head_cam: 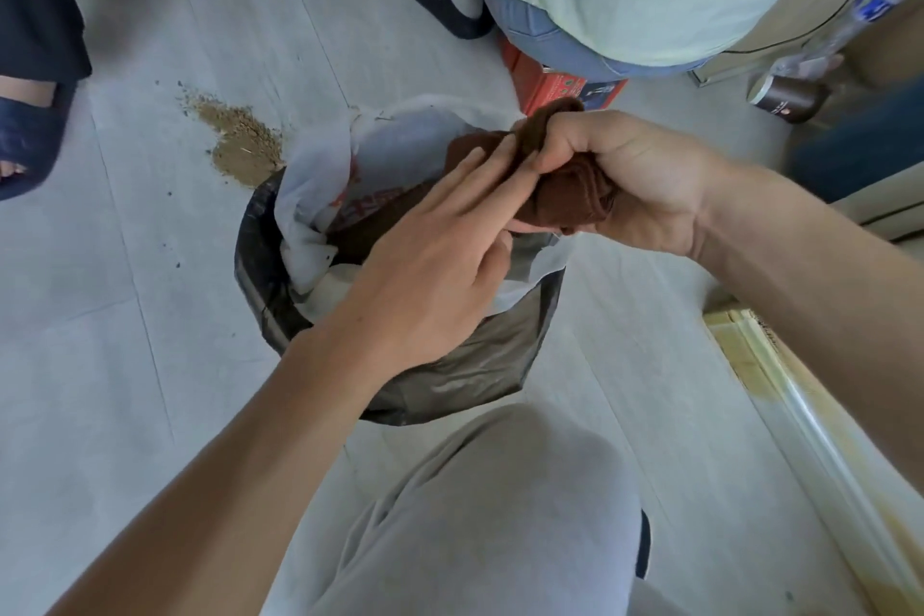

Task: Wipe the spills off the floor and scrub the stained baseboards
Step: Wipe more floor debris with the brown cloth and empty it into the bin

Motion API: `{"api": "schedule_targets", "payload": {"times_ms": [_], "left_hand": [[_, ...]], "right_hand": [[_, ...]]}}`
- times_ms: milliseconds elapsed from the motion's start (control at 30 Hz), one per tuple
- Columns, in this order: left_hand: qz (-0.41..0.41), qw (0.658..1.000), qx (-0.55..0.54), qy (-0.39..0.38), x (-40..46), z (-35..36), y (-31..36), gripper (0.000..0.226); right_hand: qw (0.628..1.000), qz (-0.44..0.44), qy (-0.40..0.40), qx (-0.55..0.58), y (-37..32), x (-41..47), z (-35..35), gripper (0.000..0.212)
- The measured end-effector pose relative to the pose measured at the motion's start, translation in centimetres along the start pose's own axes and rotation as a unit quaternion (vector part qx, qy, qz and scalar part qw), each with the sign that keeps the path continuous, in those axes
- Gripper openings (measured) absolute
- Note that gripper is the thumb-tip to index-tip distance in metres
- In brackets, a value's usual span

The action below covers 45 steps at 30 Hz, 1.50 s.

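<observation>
Grey-trousered knee (500, 505), left hand (435, 265) flat on brown cloth (565, 195), right hand (635, 180) grip bunching it

Both bare forearms reach forward, meeting in front of the body. The right hand (630, 185) is curled, gripping a brown cloth (565, 190). The left hand (430, 275) lies flat, its straight fingers (480, 175) touching that cloth.

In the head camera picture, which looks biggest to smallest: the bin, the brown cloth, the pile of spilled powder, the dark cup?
1. Bin, clearly largest.
2. Brown cloth, though it is nearer the camera and partly hidden by the hands.
3. Powder pile.
4. Dark cup, close to the pile and farther off, so unsure.
</observation>
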<state>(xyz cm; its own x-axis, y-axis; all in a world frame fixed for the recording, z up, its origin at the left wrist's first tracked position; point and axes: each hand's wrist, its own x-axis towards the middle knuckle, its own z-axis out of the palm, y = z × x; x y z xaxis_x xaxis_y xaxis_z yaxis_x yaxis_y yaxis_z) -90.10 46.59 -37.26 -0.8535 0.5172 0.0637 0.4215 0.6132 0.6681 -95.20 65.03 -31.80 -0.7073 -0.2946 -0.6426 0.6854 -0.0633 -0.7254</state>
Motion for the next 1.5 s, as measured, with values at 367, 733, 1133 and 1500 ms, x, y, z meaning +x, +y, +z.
{"api": "schedule_targets", "payload": {"times_ms": [367, 733, 1133, 1500], "left_hand": [[-0.136, 0.99, 0.046, 0.001, 0.6, -1.1, -0.9, 0.055], [-0.06, 0.997, 0.055, -0.005, 0.7, -2.3, 0.3, 0.076], [-0.027, 0.998, 0.024, 0.051, 4.3, -2.7, 4.1, 0.061], [0.177, 0.913, -0.253, -0.266, 5.0, 12.9, 18.0, 0.021]], "right_hand": [[0.998, 0.012, 0.049, 0.032, -0.9, 0.4, 0.0, 0.063], [0.997, 0.023, 0.073, 0.005, -0.7, 0.6, 1.1, 0.051], [0.985, -0.06, 0.149, 0.059, 1.1, -8.1, -4.4, 0.058], [0.964, -0.016, 0.252, 0.078, 13.4, -26.8, -12.3, 0.047]]}}
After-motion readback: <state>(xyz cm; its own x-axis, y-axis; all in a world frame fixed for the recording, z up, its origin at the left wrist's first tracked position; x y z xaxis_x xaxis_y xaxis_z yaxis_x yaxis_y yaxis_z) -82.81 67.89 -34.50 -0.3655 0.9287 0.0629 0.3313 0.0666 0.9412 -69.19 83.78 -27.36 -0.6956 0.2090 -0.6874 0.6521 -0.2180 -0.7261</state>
